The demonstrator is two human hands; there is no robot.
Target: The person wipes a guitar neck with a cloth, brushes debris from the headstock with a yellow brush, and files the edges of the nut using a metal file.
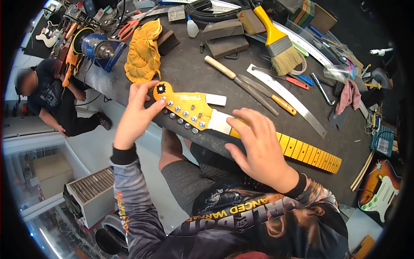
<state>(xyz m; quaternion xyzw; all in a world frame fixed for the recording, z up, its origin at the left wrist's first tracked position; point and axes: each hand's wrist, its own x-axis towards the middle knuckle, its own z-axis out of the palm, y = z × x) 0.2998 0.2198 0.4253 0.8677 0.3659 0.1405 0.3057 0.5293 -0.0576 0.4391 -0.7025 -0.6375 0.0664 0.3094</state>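
Observation:
A maple guitar neck [308,153] lies slantwise across the near part of the bench, its headstock [183,103] to the left with several metal tuners along the lower edge. White tape or paper [221,122] covers the strip where headstock meets fretboard. My left hand [139,105] grips the headstock's end, thumb on its face, fingers at the upper edge. Over the fretboard, just right of the white strip, my right hand [258,146] is spread, fingertips touching or close to the neck. A white block [215,100] sits just behind the headstock.
Behind the neck lie a wooden-handled file [254,93], an orange-handled tool [283,105], a steel strip [297,112] and a yellow brush [276,41]. Yellow gloves [144,52] and a blue bench grinder [97,47] stand left. Another person [56,95] sits far left. A sunburst guitar body [381,190] is at right.

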